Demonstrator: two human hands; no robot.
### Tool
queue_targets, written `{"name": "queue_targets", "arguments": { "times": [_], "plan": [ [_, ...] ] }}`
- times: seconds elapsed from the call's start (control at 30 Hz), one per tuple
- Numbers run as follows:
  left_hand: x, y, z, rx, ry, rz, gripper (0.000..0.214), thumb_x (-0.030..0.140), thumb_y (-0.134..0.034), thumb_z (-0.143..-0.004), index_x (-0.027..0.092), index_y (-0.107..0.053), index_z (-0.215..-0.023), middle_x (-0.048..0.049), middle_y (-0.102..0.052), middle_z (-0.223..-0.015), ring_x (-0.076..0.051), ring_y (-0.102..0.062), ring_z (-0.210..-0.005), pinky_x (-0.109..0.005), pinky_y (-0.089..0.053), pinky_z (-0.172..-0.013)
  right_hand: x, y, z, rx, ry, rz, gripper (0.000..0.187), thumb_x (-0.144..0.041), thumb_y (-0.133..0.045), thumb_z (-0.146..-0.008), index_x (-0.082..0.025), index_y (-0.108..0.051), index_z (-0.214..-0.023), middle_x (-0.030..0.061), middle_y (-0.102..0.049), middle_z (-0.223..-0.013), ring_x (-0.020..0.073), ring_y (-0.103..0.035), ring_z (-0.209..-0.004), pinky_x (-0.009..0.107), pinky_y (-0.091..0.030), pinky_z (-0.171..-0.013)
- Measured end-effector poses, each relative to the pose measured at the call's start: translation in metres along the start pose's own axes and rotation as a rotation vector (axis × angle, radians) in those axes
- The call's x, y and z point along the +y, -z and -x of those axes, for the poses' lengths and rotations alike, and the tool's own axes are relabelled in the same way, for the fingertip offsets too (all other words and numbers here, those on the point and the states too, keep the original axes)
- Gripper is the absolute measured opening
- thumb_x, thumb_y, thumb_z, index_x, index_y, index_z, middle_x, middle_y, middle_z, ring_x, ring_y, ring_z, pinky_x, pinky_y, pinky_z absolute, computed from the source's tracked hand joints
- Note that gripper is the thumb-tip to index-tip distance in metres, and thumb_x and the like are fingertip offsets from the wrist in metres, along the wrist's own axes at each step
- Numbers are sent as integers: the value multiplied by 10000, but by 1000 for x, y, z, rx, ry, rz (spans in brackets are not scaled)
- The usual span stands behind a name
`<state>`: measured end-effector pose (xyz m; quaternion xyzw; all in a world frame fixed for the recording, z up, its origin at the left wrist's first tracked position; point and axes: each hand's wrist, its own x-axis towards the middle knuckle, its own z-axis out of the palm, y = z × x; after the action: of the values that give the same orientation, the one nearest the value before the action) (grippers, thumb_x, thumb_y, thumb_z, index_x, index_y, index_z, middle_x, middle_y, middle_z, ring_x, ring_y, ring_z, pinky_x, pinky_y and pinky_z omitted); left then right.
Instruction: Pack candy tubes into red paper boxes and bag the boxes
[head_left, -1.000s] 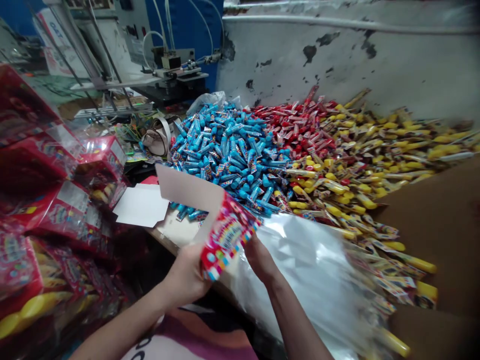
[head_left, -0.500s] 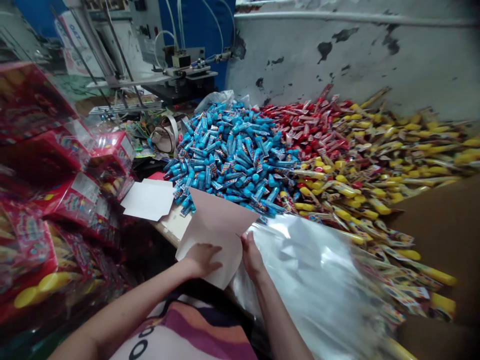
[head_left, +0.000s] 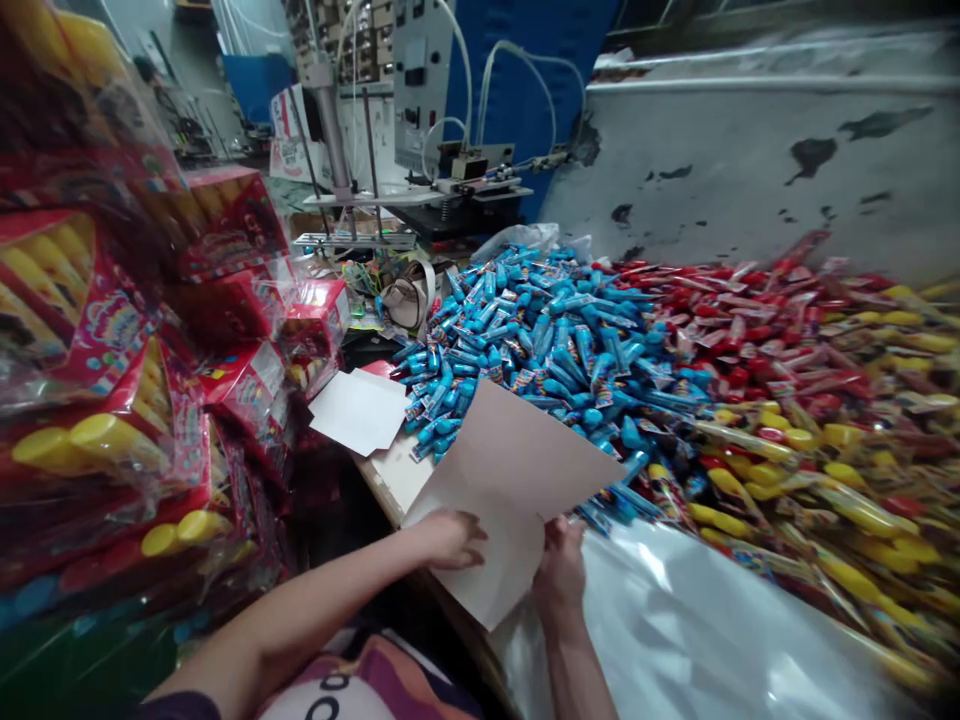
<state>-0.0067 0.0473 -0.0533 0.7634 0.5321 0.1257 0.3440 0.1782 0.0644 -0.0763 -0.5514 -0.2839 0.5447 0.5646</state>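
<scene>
A plain, pale cardboard sheet, creased across with its far part tilted up, stands at the table edge in front of me. My left hand lies on the near part of it, fingers stretched out and slightly curved. At the sheet's right edge, my right hand pinches the board between thumb and fingers. Under my right forearm spreads clear plastic film. Just beyond the sheet rises a heap of blue wrapped tubes.
Flat white cards lie at the table's left corner. Stacked red boxes in clear wrap crowd the left side. Red tubes and yellow tubes are heaped at right against the wall. A machine with hoses stands behind.
The view has swung left, so everything sits further right in the picture. Both hands stay on the cardboard sheet, with the left hand's fingers a little less spread.
</scene>
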Motion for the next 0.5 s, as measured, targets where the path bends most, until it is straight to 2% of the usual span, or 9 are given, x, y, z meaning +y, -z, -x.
{"name": "queue_targets", "arguments": {
  "times": [0.07,0.1,0.17,0.2,0.27,0.33,0.43,0.5],
  "plan": [
    [-9,26,10,224,58,17,214,298,-643,-801,277,-724,-998,-45,-720,-1002,-211,-655,-949,-295,-482,-876,-4,22,5,179,46,31,630,-734,-419,-793,-186,-661,-989,72,-724,-955,228,-663,-964,380,-484,-891],
    [-17,40,14,334,125,-1,225,268,-559,-859,262,-700,-1034,-51,-706,-1005,-199,-643,-950,-287,-471,-884,-7,33,9,251,53,24,600,-710,-448,-794,-186,-663,-988,68,-719,-961,218,-662,-957,376,-475,-900],
    [-38,64,20,529,296,-57,301,217,-431,-917,214,-620,-1151,-103,-645,-1109,-224,-585,-1050,-342,-426,-949,-16,51,20,317,64,-11,521,-648,-521,-791,-185,-669,-979,47,-713,-933,191,-665,-910,354,-468,-899],
    [-50,73,22,593,380,-93,314,212,-446,-909,193,-581,-1191,-124,-609,-1157,-250,-546,-1104,-384,-396,-979,-20,57,26,334,62,-35,479,-613,-568,-778,-184,-673,-964,32,-711,-905,175,-666,-877,337,-471,-887],
    [-72,83,19,652,510,-160,385,233,-563,-851,166,-530,-1229,-147,-549,-1224,-292,-476,-1174,-444,-345,-1015,-29,62,38,336,50,-66,423,-548,-650,-742,-178,-678,-945,7,-709,-863,145,-663,-826,299,-479,-856],
    [-88,86,14,655,581,-209,408,248,-649,-790,158,-551,-1176,-144,-546,-1216,-301,-460,-1176,-447,-342,-1011,-36,60,46,311,32,-67,408,-506,-696,-717,-174,-680,-954,-1,-712,-858,128,-661,-811,270,-485,-830],
    [-98,86,7,658,621,-243,144,233,-591,-832,164,-632,-952,-120,-620,-1050,-264,-534,-1062,-383,-404,-928,-42,56,54,290,11,-50,416,-497,-715,-706,-167,-680,-956,5,-714,-857,126,-661,-799,260,-500,-794],
    [-96,94,9,699,634,-250,157,219,-505,-881,164,-645,-835,-111,-645,-929,-240,-583,-949,-346,-440,-842,-45,54,59,292,30,-28,413,-501,-720,-705,-163,-677,-939,15,-711,-867,136,-659,-796,270,-515,-770]
  ]
}}
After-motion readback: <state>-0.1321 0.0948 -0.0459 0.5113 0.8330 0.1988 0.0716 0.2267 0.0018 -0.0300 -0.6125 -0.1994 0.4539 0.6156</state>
